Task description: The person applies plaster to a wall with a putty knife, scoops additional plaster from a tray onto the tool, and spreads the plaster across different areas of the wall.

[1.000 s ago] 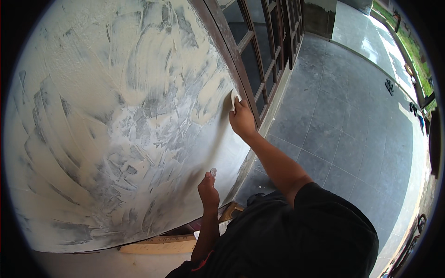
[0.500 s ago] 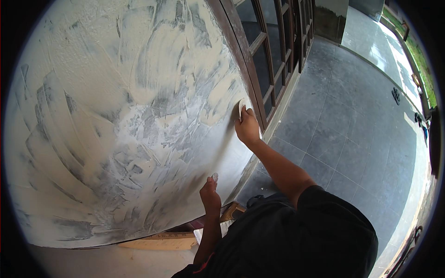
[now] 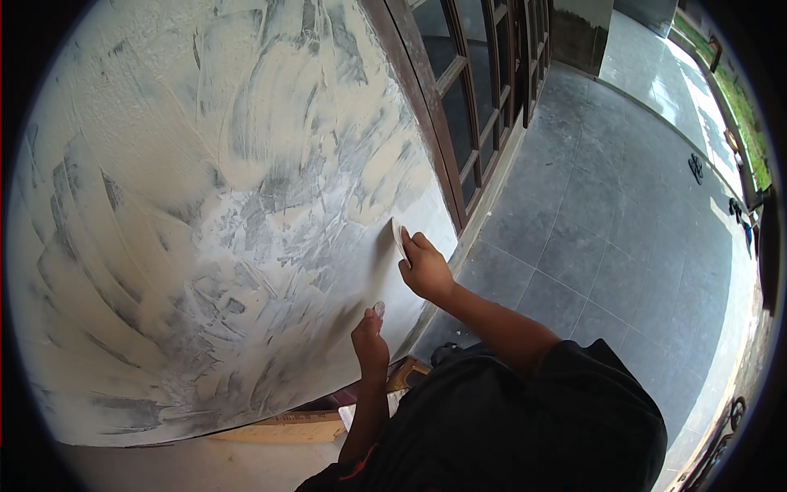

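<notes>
My right hand (image 3: 427, 266) grips a thin, pale putty spreader (image 3: 398, 233), with its edge against the wall (image 3: 156, 107). Cream putty lies over this wall in patchy, curved streaks, and grey shows through between them. Lower down, my left hand (image 3: 370, 331) is closed around a small, putty-smeared thing that looks like a scraper (image 3: 379, 308); the fingers hide most of it. That hand stays close to the wall's lower part, and I cannot tell whether its tool touches the surface.
A brown wooden frame (image 3: 422, 107) with glass panes borders the wall on the right. Grey floor tiles (image 3: 566, 221) stretch beyond it, with dark sandals (image 3: 696, 168) at the far right. Below the wall lies a yellowish strip (image 3: 283, 430) beside a white object (image 3: 348, 416).
My right hand has moved down and to the left along the wall with the putty spreader. My left hand has hardly moved.
</notes>
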### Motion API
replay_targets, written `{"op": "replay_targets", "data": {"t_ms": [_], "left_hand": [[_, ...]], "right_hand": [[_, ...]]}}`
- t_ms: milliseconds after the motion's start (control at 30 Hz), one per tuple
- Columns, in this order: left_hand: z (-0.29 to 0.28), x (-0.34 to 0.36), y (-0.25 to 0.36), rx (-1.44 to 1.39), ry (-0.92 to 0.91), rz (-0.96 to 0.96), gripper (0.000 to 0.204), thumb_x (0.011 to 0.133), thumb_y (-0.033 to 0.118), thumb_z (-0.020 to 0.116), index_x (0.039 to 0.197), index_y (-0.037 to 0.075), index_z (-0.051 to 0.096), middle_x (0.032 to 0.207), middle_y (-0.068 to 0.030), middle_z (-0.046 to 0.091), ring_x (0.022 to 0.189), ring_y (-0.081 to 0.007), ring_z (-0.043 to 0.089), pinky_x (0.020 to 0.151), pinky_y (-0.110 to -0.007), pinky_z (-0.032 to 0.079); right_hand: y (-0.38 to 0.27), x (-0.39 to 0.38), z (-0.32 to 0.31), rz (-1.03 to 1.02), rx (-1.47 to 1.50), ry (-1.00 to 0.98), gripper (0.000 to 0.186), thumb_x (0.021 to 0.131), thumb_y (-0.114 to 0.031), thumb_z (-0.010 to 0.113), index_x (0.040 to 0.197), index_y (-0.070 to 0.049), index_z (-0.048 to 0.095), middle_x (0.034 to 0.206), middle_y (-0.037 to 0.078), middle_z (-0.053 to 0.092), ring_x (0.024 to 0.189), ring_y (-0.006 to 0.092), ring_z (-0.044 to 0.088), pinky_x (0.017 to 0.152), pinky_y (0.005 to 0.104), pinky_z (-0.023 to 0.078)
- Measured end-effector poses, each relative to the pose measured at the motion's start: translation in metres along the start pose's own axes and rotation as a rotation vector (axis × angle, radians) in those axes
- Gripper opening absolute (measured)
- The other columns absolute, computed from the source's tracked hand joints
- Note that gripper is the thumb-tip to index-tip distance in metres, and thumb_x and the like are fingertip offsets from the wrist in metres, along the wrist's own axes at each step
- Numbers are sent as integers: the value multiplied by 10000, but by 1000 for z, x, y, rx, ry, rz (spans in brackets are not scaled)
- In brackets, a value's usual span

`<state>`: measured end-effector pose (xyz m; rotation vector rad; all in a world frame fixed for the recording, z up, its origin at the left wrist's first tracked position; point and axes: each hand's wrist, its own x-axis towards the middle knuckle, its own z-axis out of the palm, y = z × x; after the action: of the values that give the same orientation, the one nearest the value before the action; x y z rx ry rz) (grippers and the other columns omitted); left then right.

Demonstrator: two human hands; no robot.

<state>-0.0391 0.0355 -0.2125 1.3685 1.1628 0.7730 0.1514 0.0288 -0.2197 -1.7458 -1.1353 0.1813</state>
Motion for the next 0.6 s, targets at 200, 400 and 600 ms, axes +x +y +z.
{"op": "replay_targets", "data": {"t_ms": [200,400,600], "left_hand": [[5,-5,12,36,-55,-23,459,996,274,441,1097,-161,548,1091,-180,598,1000,-229,611,910,-337,492],[4,-1,3,-2,-14,-19,451,995,273,443,1074,-156,556,1070,-173,599,965,-215,609,897,-328,492],[4,-5,10,14,-16,-56,446,999,264,440,1077,-160,554,1085,-184,598,979,-216,611,899,-326,491]], "right_hand": [[36,64,-51,178,11,322,493,808,-69,511,1285,52,492,995,192,543,830,354,592,749,418,509],[-25,18,5,18,-99,91,519,791,-79,555,1283,71,483,973,173,526,843,348,582,777,409,509],[3,44,-49,255,-7,192,490,799,-67,503,1274,56,507,980,198,542,857,360,579,761,435,492]]}}
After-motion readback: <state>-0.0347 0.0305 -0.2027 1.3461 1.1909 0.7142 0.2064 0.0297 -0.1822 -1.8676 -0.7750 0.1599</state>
